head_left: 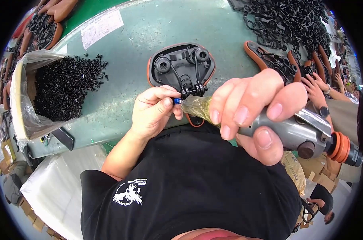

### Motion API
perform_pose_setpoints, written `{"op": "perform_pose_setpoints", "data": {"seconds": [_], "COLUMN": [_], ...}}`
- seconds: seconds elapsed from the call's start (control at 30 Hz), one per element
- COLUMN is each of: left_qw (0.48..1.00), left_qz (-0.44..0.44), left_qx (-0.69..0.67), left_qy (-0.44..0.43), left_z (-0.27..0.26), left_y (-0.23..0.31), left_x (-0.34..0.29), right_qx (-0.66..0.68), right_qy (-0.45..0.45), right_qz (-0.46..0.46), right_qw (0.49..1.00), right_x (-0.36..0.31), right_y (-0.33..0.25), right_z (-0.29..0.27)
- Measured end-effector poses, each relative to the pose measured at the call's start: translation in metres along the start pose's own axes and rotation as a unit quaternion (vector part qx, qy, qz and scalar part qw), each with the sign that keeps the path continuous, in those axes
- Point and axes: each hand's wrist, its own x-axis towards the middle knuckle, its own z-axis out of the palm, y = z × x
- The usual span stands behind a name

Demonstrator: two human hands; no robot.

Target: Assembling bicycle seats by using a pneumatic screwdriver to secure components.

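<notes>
A bicycle saddle (185, 66) with brown edging lies upside down on the table, showing its black underside, springs and rails. Just in front of its clamp (192, 89), my left hand (154, 110) pinches a small blue cylindrical piece (176, 101) between thumb and forefinger. My right hand (257, 110) is wrapped around a grey power screwdriver (283, 132), whose nose (199, 108) is bound in clear, yellowish tape. The driver points left, its tip right by the blue piece. Whether the two touch, I cannot tell.
To the left, a plastic-lined box (23, 96) spills black screws (65, 86) onto the green table (125, 56). Black clamp parts (281, 24) are heaped at the far right, beside more saddles (259, 58). Another person's hands (315, 90) work at the right. A paper sheet (102, 28) lies at the back.
</notes>
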Motion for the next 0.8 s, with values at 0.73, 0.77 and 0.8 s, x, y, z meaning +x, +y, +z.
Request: {"op": "perform_pose_setpoints", "data": {"seconds": [0.73,0.77,0.8], "left_qw": [0.803,0.806,0.806], "left_qz": [0.127,0.152,0.178], "left_qx": [0.565,0.554,0.544], "left_qy": [0.139,0.143,0.149], "left_z": [-0.059,-0.059,-0.059], "left_y": [-0.007,-0.010,-0.011], "left_x": [0.069,0.070,0.069], "right_qx": [-0.123,-0.124,-0.121], "right_qy": [-0.062,-0.043,-0.049], "right_qz": [0.044,0.050,0.054], "right_qw": [0.989,0.990,0.990], "right_x": [0.023,0.024,0.025], "right_y": [0.019,0.025,0.030], "right_z": [-0.018,-0.015,-0.013]}}
